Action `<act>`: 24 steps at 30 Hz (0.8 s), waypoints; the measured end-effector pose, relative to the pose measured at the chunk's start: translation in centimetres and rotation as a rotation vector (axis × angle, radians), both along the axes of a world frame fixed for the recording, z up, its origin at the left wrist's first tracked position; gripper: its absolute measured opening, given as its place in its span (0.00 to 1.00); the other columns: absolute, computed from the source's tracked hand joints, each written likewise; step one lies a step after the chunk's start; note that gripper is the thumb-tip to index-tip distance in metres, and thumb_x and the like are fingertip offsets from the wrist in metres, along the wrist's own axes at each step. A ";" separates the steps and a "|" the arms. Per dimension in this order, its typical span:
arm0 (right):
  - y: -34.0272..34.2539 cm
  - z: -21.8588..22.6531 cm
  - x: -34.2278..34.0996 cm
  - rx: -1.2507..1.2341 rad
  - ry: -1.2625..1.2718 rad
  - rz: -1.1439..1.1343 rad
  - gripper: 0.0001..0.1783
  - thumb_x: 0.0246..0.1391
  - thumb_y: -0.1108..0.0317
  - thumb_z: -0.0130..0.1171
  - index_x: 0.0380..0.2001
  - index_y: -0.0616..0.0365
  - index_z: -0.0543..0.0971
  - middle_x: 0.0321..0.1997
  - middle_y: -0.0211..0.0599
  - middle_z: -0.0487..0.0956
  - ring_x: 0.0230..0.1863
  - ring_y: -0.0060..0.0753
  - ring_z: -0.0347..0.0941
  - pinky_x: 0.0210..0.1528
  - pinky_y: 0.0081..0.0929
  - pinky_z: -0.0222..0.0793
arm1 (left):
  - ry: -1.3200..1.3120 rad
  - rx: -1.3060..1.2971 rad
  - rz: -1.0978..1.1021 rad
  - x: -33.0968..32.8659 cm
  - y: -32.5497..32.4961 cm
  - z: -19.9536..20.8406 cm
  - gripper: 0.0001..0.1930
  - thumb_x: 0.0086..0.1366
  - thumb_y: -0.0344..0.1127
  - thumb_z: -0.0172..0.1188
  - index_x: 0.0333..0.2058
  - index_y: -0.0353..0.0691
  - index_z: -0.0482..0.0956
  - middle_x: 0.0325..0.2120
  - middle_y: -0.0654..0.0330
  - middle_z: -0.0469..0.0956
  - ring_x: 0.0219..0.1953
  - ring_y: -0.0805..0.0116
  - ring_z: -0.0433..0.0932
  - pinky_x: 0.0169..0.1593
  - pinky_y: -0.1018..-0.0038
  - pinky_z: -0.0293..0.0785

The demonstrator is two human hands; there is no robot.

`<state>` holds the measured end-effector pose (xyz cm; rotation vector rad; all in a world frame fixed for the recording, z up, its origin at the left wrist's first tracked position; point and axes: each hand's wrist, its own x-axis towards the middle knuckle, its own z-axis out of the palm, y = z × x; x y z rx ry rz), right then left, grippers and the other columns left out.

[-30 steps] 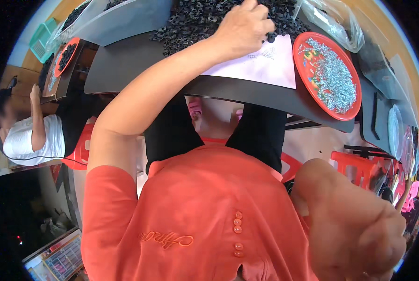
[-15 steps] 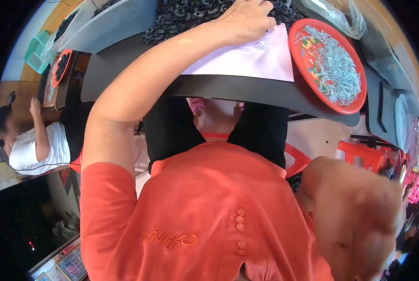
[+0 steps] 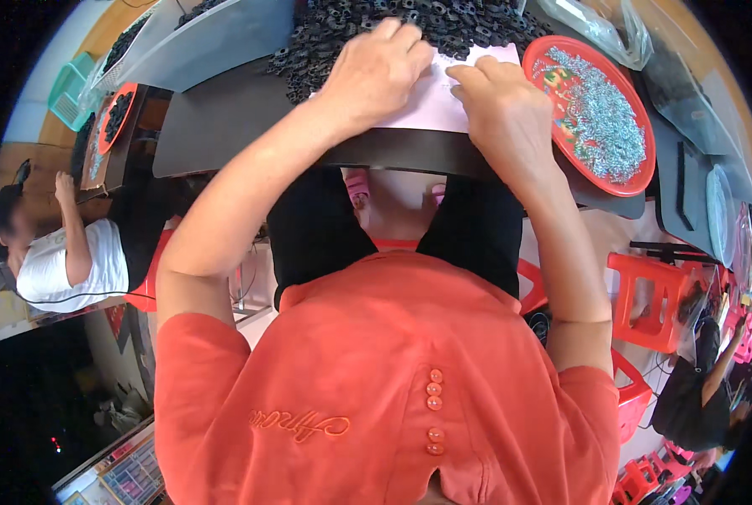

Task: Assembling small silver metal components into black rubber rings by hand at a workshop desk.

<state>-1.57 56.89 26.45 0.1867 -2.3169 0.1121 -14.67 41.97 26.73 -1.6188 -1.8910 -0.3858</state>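
Note:
A pale pink sheet of paper (image 3: 431, 109) lies on the dark table in front of me, by a large heap of small black plastic parts (image 3: 452, 25). My left hand (image 3: 383, 71) rests over the sheet's left side at the heap's edge, its fingers curled downward. Over the right side of the sheet is my right hand (image 3: 506, 97), fingers bent in toward the paper. Whatever either hand holds is hidden beneath the fingers. To the right of it, a red plate (image 3: 534, 76) with a printed pattern carries many small silvery metal pieces (image 3: 603, 126).
A translucent grey bin (image 3: 233, 42) stands at the far left of the table (image 3: 216, 126). Clear plastic bags (image 3: 603, 29) lie at the far right. Beyond my left side a person in white (image 3: 73, 261) sits at another table; red stools (image 3: 649, 295) stand to my right.
My right hand has come up from low at my right side onto the sheet. My left hand has moved left and nearer, from the sheet's far edge to its left side.

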 end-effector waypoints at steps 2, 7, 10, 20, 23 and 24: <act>0.0 -1.0 -1.0 0.080 -0.062 -0.045 0.08 0.36 0.75 0.58 0.25 0.55 0.78 0.28 0.35 0.76 0.31 0.38 0.76 0.27 0.33 0.74 | -0.063 -0.066 0.058 0.3 -0.9 -1.6 0.08 0.51 0.32 0.63 0.30 0.39 0.76 0.30 0.58 0.72 0.35 0.59 0.74 0.35 0.66 0.75; 0.1 -1.5 -1.9 0.188 -0.116 -0.076 0.06 0.36 0.75 0.57 0.23 0.58 0.76 0.26 0.39 0.74 0.30 0.39 0.76 0.28 0.32 0.75 | -0.194 -0.025 0.096 0.9 -1.7 -2.0 0.08 0.52 0.32 0.64 0.31 0.38 0.76 0.29 0.58 0.73 0.36 0.59 0.75 0.35 0.65 0.75; 0.0 -1.7 -1.9 0.159 -0.112 -0.075 0.06 0.38 0.75 0.57 0.25 0.58 0.75 0.27 0.38 0.75 0.30 0.40 0.76 0.30 0.34 0.75 | -0.325 0.137 0.074 1.3 -1.8 -2.3 0.06 0.53 0.31 0.64 0.29 0.37 0.77 0.28 0.56 0.75 0.34 0.56 0.77 0.35 0.65 0.74; -2.4 -1.0 -2.9 -0.591 -0.148 0.301 0.05 0.54 0.71 0.57 0.31 0.61 0.74 0.27 0.45 0.78 0.30 0.49 0.76 0.31 0.37 0.70 | -0.977 0.393 0.039 2.8 -2.4 -2.5 0.06 0.58 0.28 0.63 0.35 0.35 0.78 0.27 0.62 0.80 0.29 0.77 0.76 0.35 0.78 0.73; -2.6 -0.9 -2.9 -0.743 -0.193 0.341 0.05 0.53 0.72 0.56 0.33 0.62 0.76 0.24 0.43 0.78 0.26 0.43 0.76 0.30 0.33 0.69 | -1.072 0.425 0.033 2.8 -2.8 -2.6 0.06 0.59 0.29 0.64 0.35 0.35 0.79 0.27 0.65 0.79 0.29 0.80 0.75 0.34 0.80 0.73; -2.5 -0.7 -2.8 -0.849 -0.232 0.354 0.05 0.53 0.73 0.56 0.33 0.62 0.76 0.24 0.42 0.77 0.26 0.40 0.75 0.30 0.32 0.69 | -1.109 0.421 0.024 2.7 -2.9 -2.6 0.06 0.59 0.29 0.64 0.35 0.35 0.79 0.26 0.66 0.79 0.29 0.81 0.74 0.34 0.81 0.72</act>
